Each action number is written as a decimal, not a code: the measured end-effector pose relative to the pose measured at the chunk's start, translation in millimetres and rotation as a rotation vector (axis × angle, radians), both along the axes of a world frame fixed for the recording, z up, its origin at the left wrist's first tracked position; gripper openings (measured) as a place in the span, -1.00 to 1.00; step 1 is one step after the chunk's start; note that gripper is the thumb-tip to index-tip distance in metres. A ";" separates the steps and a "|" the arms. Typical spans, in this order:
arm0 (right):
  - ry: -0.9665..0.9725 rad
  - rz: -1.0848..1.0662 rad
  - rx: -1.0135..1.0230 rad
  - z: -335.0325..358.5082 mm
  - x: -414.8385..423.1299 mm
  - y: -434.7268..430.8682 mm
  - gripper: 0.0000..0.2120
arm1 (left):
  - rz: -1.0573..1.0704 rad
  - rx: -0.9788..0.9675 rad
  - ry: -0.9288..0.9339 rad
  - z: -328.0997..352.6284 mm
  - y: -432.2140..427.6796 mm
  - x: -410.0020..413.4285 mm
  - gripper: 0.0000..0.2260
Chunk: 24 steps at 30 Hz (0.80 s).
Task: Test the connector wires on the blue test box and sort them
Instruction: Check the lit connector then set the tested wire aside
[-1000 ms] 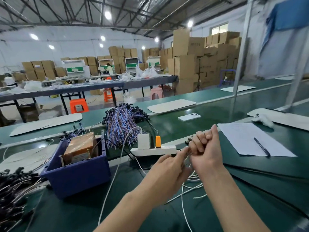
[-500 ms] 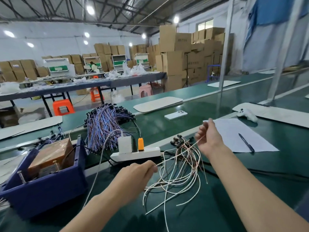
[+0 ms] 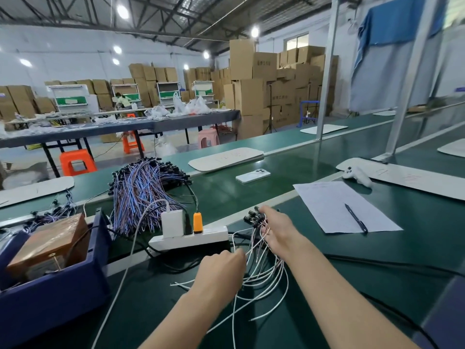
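Note:
A loose bunch of white connector wires [image 3: 264,275] with black plugs [image 3: 253,217] lies on the green mat in front of me. My right hand [image 3: 276,230] is lowered onto the plug end, its fingers spread among the wires. My left hand [image 3: 221,268] is curled and pinches the wires near their middle. The blue test box [image 3: 50,293] stands at the left with a brown device [image 3: 50,244] inside it. A large pile of blue and brown wires [image 3: 143,190] lies behind the power strip.
A white power strip [image 3: 191,239] with a white adapter and an orange plug sits just beyond my hands. A sheet of paper [image 3: 337,205] with a pen [image 3: 356,217] lies to the right. A white phone [image 3: 253,176] rests on the belt.
My right hand has come down from the air and set the plug end of the white wires on the mat. My left hand stays on the wires. The view has shifted right.

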State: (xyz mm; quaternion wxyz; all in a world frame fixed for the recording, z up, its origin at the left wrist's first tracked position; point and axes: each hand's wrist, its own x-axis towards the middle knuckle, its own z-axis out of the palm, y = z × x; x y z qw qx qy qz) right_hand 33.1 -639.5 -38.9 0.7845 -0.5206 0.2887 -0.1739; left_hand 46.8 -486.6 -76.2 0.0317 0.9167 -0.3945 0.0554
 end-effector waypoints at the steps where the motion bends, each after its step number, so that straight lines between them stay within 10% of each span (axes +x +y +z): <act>1: 0.018 -0.005 -0.052 -4.8 -0.6 4.2 -0.87 | -0.007 0.006 0.002 -1.4 -1.1 -1.0 -0.90; 11: 0.077 -0.126 -0.631 10.3 -16.5 67.7 -0.50 | -0.142 -0.127 -0.085 9.4 20.2 -9.7 -0.69; 24: -0.381 0.354 -1.110 -15.3 -43.0 249.1 -0.75 | 0.156 -0.756 0.052 -3.7 226.1 -45.2 -0.81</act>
